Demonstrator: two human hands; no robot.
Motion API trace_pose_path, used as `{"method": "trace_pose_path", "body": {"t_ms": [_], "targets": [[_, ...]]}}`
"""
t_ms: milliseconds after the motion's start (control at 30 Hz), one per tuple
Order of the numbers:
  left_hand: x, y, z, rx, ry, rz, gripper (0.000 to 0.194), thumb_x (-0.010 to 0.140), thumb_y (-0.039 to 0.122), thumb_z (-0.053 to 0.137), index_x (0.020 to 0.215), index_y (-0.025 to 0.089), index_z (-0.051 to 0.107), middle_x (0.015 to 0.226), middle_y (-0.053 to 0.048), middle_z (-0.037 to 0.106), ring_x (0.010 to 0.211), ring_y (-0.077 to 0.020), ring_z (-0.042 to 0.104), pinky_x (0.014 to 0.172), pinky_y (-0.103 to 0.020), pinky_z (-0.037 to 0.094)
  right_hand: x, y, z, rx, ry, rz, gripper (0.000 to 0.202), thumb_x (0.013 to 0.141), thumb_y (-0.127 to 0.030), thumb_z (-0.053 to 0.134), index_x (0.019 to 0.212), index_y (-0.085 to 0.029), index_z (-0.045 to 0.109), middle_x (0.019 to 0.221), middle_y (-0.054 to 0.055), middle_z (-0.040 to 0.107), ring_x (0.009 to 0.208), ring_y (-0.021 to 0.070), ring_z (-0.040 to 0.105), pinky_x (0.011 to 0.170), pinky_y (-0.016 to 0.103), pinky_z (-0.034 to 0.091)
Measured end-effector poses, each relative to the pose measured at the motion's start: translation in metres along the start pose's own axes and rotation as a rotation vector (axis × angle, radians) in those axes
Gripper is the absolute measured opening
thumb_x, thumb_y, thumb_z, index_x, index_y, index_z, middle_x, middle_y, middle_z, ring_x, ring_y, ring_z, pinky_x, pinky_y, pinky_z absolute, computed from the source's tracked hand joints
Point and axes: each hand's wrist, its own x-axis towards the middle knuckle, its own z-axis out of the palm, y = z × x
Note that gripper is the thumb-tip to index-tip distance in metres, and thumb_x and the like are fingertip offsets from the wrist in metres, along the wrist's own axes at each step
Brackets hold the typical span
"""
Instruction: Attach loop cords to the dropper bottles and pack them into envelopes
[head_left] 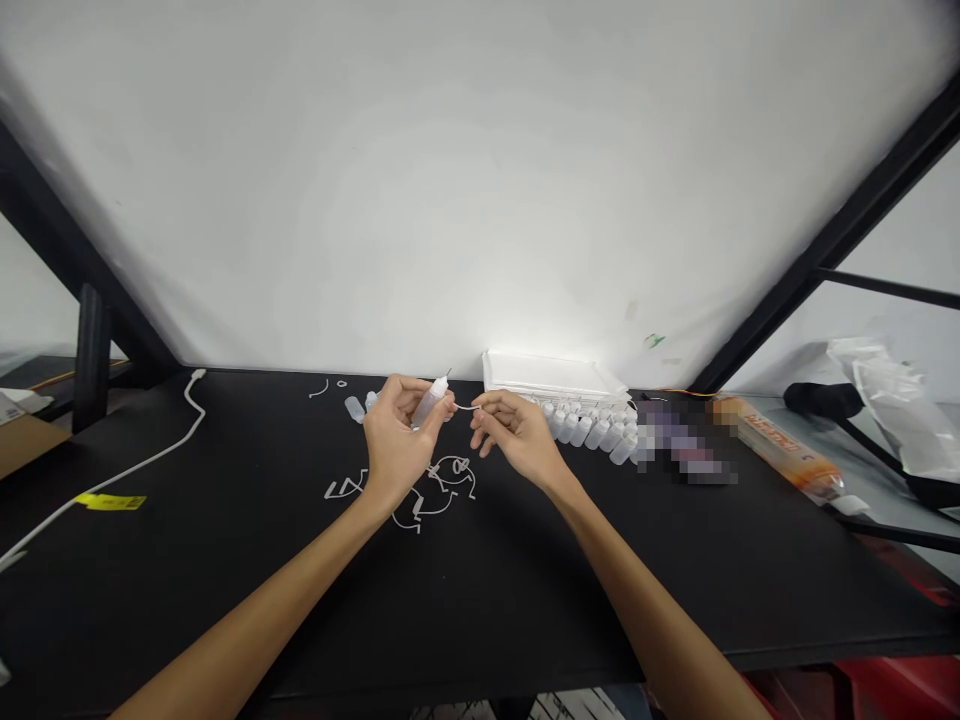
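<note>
My left hand [401,425] is wrapped round a small translucent needle-tip bottle [429,402], which leans slightly with its white cap and thin metal tip upward. My right hand [517,430], a little to the right, pinches one end of a thin white strip [466,407]. The strip's other end reaches my left fingertips beside the bottle. Below the hands, several curled white strips [435,500] lie scattered on the black table. Just left of my left hand, a couple of small translucent bottles [355,408] are partly hidden by it.
Several similar bottles [596,432] stand in rows right of my right hand, before a stack of white trays [555,375] at the wall. A white cable [172,440] with a yellow tag [112,502] runs along the left. An orange-and-clear package [780,450] lies at the right.
</note>
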Motion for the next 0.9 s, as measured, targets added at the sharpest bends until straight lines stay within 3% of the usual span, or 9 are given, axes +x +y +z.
{"method": "trace_pose_path", "body": {"t_ms": [167, 367, 567, 900], "targets": [[-0.001, 0.002, 0.000, 0.090, 0.011, 0.053, 0.017, 0.080, 0.023, 0.068, 0.088, 0.018, 0.054, 0.077, -0.002, 0.067, 0.074, -0.0173, 0.069, 0.072, -0.032, 0.057, 0.002, -0.006, 0.000, 0.150, 0.084, 0.000, 0.027, 0.075, -0.040, 0.072, 0.084, -0.016, 0.065, 0.071, 0.002, 0.063, 0.059, 0.0152, 0.065, 0.050, 0.028, 0.054], [-0.004, 0.001, 0.000, 0.354, -0.124, 0.182, 0.008, 0.085, 0.016, 0.056, 0.091, 0.020, 0.059, 0.082, 0.000, 0.064, 0.067, -0.0124, 0.059, 0.055, -0.023, 0.048, 0.002, -0.010, -0.004, 0.162, 0.099, -0.009, 0.026, 0.075, -0.039, 0.072, 0.087, -0.016, 0.068, 0.074, 0.002, 0.065, 0.061, 0.0145, 0.065, 0.050, 0.026, 0.055], [-0.009, 0.002, 0.002, 0.431, -0.225, 0.251, 0.013, 0.086, 0.021, 0.056, 0.097, 0.018, 0.061, 0.092, -0.004, 0.065, 0.079, -0.0156, 0.061, 0.061, -0.025, 0.049, 0.001, -0.011, -0.003, 0.120, 0.070, -0.016, 0.021, 0.076, -0.033, 0.071, 0.087, -0.016, 0.068, 0.072, 0.002, 0.066, 0.063, 0.0151, 0.065, 0.052, 0.027, 0.055], [-0.005, 0.000, -0.001, 0.456, -0.205, 0.311, 0.011, 0.087, 0.018, 0.055, 0.094, 0.017, 0.063, 0.090, -0.004, 0.066, 0.075, -0.0144, 0.060, 0.061, -0.025, 0.048, 0.000, -0.011, -0.002, 0.116, 0.032, -0.020, 0.019, 0.078, -0.032, 0.070, 0.084, -0.015, 0.068, 0.069, 0.002, 0.064, 0.062, 0.0148, 0.065, 0.052, 0.027, 0.056]]}}
